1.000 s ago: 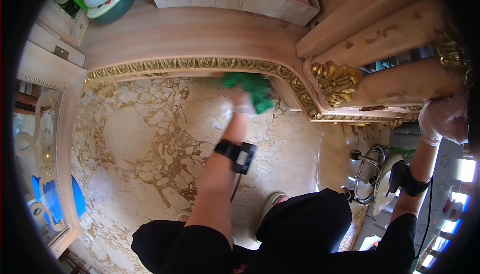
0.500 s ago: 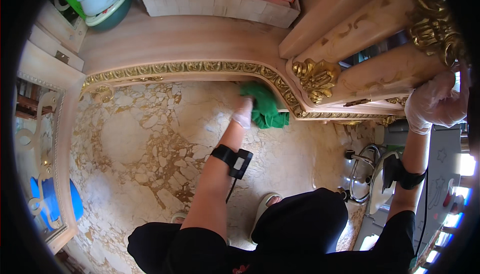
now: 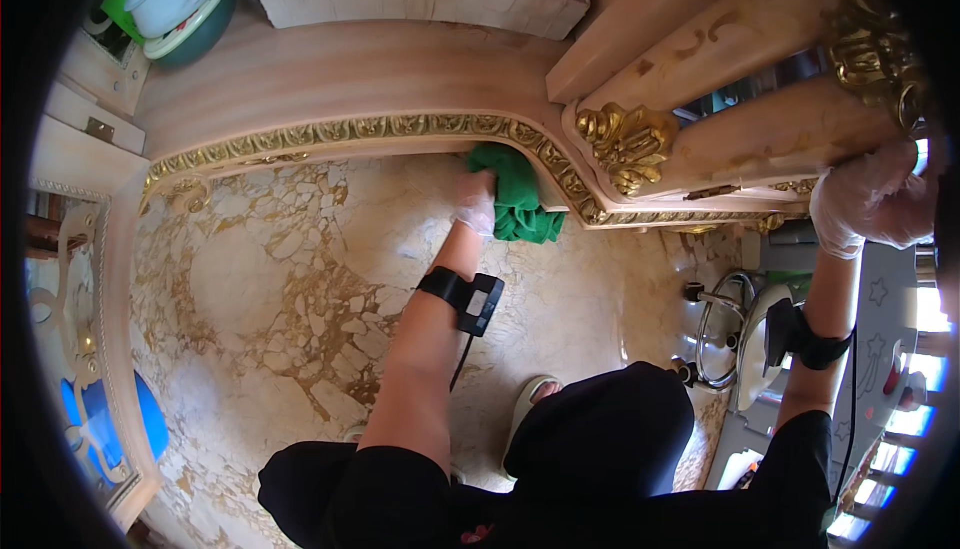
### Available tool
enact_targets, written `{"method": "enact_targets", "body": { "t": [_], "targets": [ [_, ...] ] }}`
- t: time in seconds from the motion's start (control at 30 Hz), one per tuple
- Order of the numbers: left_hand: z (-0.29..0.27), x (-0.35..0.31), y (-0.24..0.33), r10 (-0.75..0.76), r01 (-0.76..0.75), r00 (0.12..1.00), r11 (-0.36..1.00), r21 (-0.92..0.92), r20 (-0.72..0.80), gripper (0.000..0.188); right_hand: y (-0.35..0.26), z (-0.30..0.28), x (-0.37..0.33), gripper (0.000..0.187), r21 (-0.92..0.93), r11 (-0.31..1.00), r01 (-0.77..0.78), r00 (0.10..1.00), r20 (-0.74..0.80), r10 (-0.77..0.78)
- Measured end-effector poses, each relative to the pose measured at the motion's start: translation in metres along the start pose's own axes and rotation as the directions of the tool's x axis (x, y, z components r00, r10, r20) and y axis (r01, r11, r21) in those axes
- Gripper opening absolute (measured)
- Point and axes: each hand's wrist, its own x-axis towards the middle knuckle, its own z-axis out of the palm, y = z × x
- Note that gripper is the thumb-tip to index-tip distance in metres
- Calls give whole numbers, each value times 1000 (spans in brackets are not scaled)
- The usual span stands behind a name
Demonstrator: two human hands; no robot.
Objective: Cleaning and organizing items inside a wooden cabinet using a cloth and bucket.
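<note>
So my left hand [image 3: 475, 201] is closed on a bunched green cloth [image 3: 517, 194], fingers mostly lost behind it, so I can't tell you how tight each one is. There's a thin clear glove [image 3: 478, 222] on that hand. Some of the cloth hangs loose on my right side of the fist, and that's the bit I'd worry about: the gold trim [image 3: 340, 131] just above is all carved bumps, and a stray fold could snag there and tug out of my fingers. The cloth sits low, tucked in where the trim curves, right by the bottom edge of the cabinet [image 3: 350, 69]. Knuckles could easily get knocked on that lip, since it half hides the spot.

My right hand [image 3: 870, 199], gloved too, is up beside the cabinet's right-hand columns. Can't tell if it's clamped on something or just resting. If I've got weight on it, slick plastic could slide and tip me forward.

Further out: the cable off my left wrist band [image 3: 446, 289] could catch if I twist. The white box [image 3: 430, 4] and the stacked bowls [image 3: 195, 34] sit up on the cabinet, so a hard bump might shift them. Marble floor [image 3: 250, 279] looks shiny, so my sandals [image 3: 522, 419] might slip. The round chrome frame [image 3: 705, 344] near my right forearm is an easy thing to bang into.
</note>
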Motion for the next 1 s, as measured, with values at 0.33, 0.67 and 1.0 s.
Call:
{"method": "enact_targets", "body": {
  "t": [0.33,0.67,1.0],
  "targets": [
    [82,-105,3,43,-40,999,976,213,-7,23,-11,4,2,21,7,1000,-15,995,-101,15],
    [34,-69,92,105,-464,846,629,-624,-523,36,-14,-7,-2,18,-49,997,-62,998,0,63],
    [33,-36,32,179,-426,798,843,-329,-575,30,16,-2,-35,11,124,987,-104,994,-30,108]
  ]
}}
